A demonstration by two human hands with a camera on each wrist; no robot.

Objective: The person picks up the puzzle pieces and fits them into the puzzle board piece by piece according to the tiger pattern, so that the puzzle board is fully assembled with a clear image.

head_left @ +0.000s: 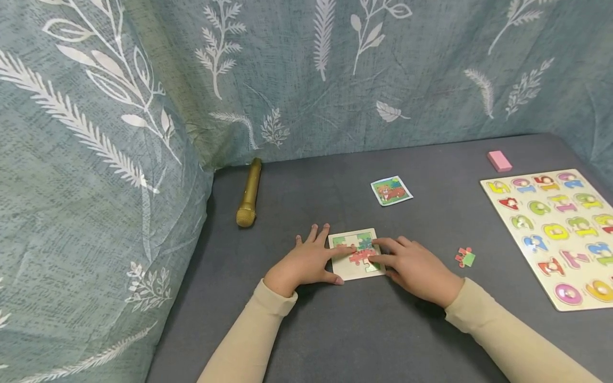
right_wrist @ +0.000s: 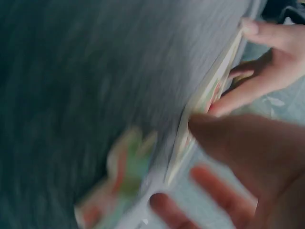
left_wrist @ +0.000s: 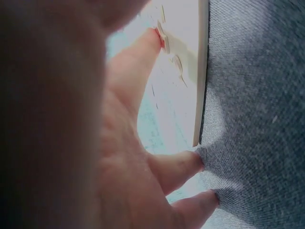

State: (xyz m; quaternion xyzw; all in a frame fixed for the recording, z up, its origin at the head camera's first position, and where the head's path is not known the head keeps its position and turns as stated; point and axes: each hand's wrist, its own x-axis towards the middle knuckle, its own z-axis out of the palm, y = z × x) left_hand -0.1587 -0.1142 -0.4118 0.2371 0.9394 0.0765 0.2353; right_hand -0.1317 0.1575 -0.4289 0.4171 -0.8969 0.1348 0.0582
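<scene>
A small square jigsaw board (head_left: 351, 272) with a pale wooden frame lies on the dark table, partly filled with red and green pieces. The index finger of my left hand (head_left: 305, 264) presses on a red piece in its middle, while the thumb rests at the near left edge and the other fingers spread on the cloth. From the right, my right hand (head_left: 420, 272) touches the pieces with its extended index and middle fingertips. One loose red-and-green jigsaw piece (head_left: 465, 257) lies to the right of that hand; it shows blurred in the right wrist view.
Beyond the board lies a small picture card (head_left: 392, 191) showing an animal. A gold microphone (head_left: 249, 196) lies at the back left. On the right are a large number puzzle board (head_left: 529, 254) and a pink block (head_left: 499, 161). Leaf-patterned curtain (head_left: 297, 80) borders the back and left.
</scene>
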